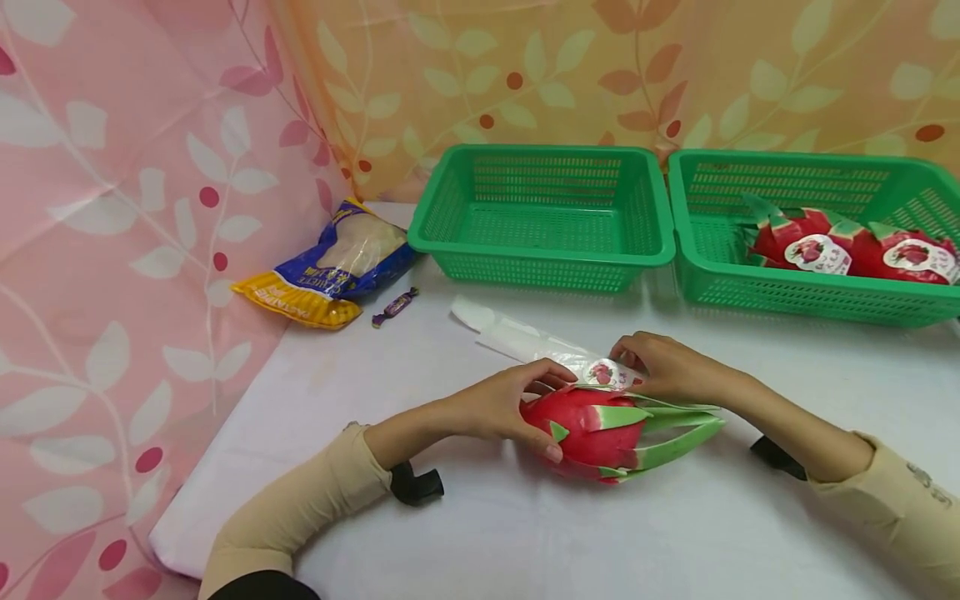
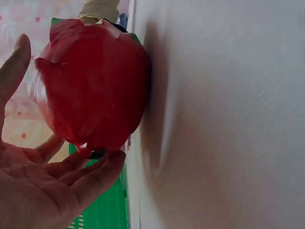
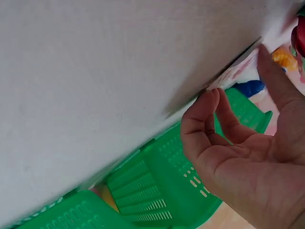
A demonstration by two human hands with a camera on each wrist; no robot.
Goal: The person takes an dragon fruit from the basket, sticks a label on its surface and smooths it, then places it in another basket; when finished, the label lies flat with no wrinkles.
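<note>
A red dragon fruit (image 1: 573,421) with long green leaf tips lies on its side on the white table, its leaves toward the right. My left hand (image 1: 497,407) holds its blunt end, thumb in front and fingers behind; the left wrist view shows that rounded end (image 2: 97,81) close up. Just behind the fruit lies a white strip of stickers (image 1: 513,337), with a round printed sticker (image 1: 602,372) at its near right end. There my right hand (image 1: 667,367) grips the strip, its fingers (image 3: 196,117) bent at the strip's edge in the right wrist view.
A green basket (image 1: 540,258) stands at the back centre. Beside it, another green basket (image 1: 810,296) holds labelled dragon fruits (image 1: 801,237). At the back left lie a blue and yellow bag (image 1: 318,275) and a purple wrapped candy (image 1: 395,307).
</note>
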